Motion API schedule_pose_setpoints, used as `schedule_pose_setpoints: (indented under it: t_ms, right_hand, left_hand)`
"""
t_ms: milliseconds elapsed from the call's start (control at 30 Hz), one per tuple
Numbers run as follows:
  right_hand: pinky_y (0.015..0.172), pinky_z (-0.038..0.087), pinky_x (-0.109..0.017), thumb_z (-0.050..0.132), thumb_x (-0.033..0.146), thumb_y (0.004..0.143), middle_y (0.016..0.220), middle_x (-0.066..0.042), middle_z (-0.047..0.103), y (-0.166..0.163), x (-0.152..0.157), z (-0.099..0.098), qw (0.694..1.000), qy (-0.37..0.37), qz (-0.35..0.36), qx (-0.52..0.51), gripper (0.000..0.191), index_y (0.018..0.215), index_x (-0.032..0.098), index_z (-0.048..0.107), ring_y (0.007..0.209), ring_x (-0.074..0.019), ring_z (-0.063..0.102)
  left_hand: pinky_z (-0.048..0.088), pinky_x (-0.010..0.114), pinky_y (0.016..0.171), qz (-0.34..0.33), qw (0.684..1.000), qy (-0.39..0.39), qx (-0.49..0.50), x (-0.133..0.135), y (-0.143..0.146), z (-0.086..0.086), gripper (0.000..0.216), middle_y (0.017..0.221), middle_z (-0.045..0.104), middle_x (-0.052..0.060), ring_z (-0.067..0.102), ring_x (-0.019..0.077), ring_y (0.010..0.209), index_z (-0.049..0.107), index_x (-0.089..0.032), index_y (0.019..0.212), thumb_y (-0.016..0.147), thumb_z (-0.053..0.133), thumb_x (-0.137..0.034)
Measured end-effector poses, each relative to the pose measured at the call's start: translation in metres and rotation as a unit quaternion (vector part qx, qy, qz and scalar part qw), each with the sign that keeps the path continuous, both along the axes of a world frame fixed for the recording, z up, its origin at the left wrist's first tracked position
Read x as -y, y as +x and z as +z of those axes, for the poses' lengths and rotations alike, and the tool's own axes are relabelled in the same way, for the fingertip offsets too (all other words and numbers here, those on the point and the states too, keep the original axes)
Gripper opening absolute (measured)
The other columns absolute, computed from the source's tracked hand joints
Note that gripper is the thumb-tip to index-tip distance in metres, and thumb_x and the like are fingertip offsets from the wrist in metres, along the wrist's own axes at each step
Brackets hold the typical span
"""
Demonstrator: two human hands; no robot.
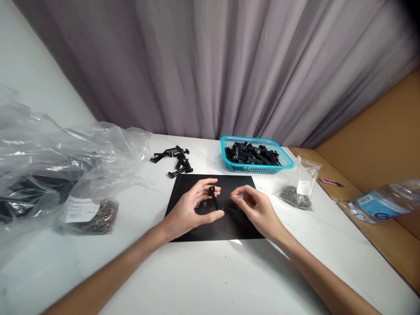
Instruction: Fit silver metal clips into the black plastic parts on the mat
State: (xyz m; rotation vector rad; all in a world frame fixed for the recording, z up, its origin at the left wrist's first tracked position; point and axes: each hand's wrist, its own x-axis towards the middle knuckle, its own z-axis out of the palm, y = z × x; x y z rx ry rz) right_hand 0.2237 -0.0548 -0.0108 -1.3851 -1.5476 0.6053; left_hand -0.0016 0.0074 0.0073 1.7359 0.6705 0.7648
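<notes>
My left hand (pixel 192 205) grips a slim black plastic part (pixel 214 198) between thumb and fingers, tilted above the black mat (pixel 210 229). To its right, my right hand (pixel 256 205) is closed with thumb and forefinger together. Small shiny metal bits show at its fingers, but I cannot make out whether they are held or lie on the mat behind. A few small metal pieces (pixel 201 204) lie on the mat, partly hidden by my left hand.
A blue basket (pixel 259 168) of black parts stands at the back, with loose black parts (pixel 180 162) to its left. Bags of small metal pieces lie left (pixel 98 218) and right (pixel 297 197). Clear plastic sheeting (pixel 111 144) covers the left side. A water bottle (pixel 383 203) is at the right.
</notes>
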Motion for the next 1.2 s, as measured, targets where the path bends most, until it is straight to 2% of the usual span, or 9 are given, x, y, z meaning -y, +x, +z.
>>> schedule_pose_setpoints:
  t_ms: [67,167,367,500,700,833,1067,1200]
  right_hand:
    - [0.051,0.034,-0.025,0.066,0.047,0.096,0.067,0.002,0.059,-0.002,0.001,0.004,0.999,-0.012,0.017,-0.039,0.029,0.093,0.019,0.071,0.054,-0.0115,0.041]
    - [0.05,0.032,-0.025,0.069,0.051,0.094,0.068,0.002,0.059,-0.004,0.003,0.007,0.996,-0.02,0.029,-0.078,0.033,0.091,0.018,0.072,0.054,-0.0105,0.038]
    - [0.053,0.036,-0.026,0.071,0.051,0.092,0.079,-0.003,0.068,-0.006,0.005,0.006,0.991,-0.036,0.049,-0.123,0.032,0.092,0.019,0.074,0.061,-0.0122,0.048]
    - [0.053,0.038,-0.027,0.071,0.046,0.093,0.085,-0.004,0.071,-0.008,0.007,0.006,0.993,0.001,0.019,-0.12,0.027,0.093,0.02,0.074,0.062,-0.0127,0.05]
    - [0.062,0.044,-0.029,0.066,0.03,0.098,0.096,-0.004,0.068,-0.018,0.011,0.008,0.988,0.132,-0.008,-0.084,0.009,0.093,0.024,0.07,0.081,-0.0171,0.061]
    - [0.062,0.045,-0.03,0.063,0.028,0.1,0.096,-0.004,0.068,-0.023,0.013,0.009,0.988,0.139,-0.009,-0.068,0.009,0.094,0.024,0.068,0.082,-0.018,0.063]
    - [0.054,0.043,-0.029,0.062,0.026,0.1,0.094,-0.005,0.067,-0.026,0.014,0.01,0.986,0.162,-0.011,-0.032,0.008,0.094,0.023,0.068,0.074,-0.0168,0.061]
    - [0.055,0.045,-0.029,0.061,0.026,0.1,0.096,-0.005,0.067,-0.026,0.016,0.01,0.987,0.16,-0.009,-0.027,0.009,0.095,0.024,0.068,0.078,-0.0177,0.063]
  left_hand:
    - [0.045,0.048,0.12,0.012,0.999,0.033,0.01,0.0,0.0,-0.002,0.075,0.137,0.063,0.01,0.06,0.0269,0.131,0.049,-0.026,0.141,0.077,0.087,-0.031]
    - [0.046,0.049,0.12,0.009,0.996,0.083,0.012,-0.001,-0.001,-0.003,0.067,0.138,0.063,0.011,0.062,0.0284,0.13,0.055,-0.024,0.134,0.076,0.088,-0.029]
    - [0.052,0.048,0.111,0.011,0.98,0.201,-0.011,0.0,-0.001,0.0,0.067,0.13,0.064,0.009,0.063,0.0284,0.12,0.062,-0.026,0.136,0.075,0.088,-0.029]
    - [0.056,0.045,0.101,0.02,0.976,0.215,-0.033,0.004,0.0,0.001,0.068,0.121,0.068,0.009,0.066,0.0279,0.109,0.063,-0.027,0.135,0.073,0.089,-0.031]
    - [0.057,0.041,0.093,0.013,0.971,0.234,-0.04,0.011,0.005,0.0,0.067,0.112,0.068,0.008,0.067,0.0258,0.099,0.063,-0.025,0.132,0.071,0.089,-0.034]
    - [0.057,0.039,0.091,0.014,0.969,0.242,-0.043,0.013,0.008,0.001,0.066,0.108,0.067,0.007,0.066,0.0244,0.097,0.063,-0.023,0.13,0.071,0.09,-0.033]
    - [0.057,0.038,0.09,0.02,0.966,0.254,-0.037,0.017,0.008,0.001,0.067,0.106,0.068,0.007,0.065,0.0247,0.096,0.063,-0.026,0.131,0.07,0.09,-0.034]
    - [0.057,0.037,0.089,0.018,0.962,0.271,-0.035,0.017,0.008,0.001,0.067,0.108,0.068,0.007,0.065,0.0246,0.097,0.061,-0.025,0.131,0.072,0.089,-0.036]
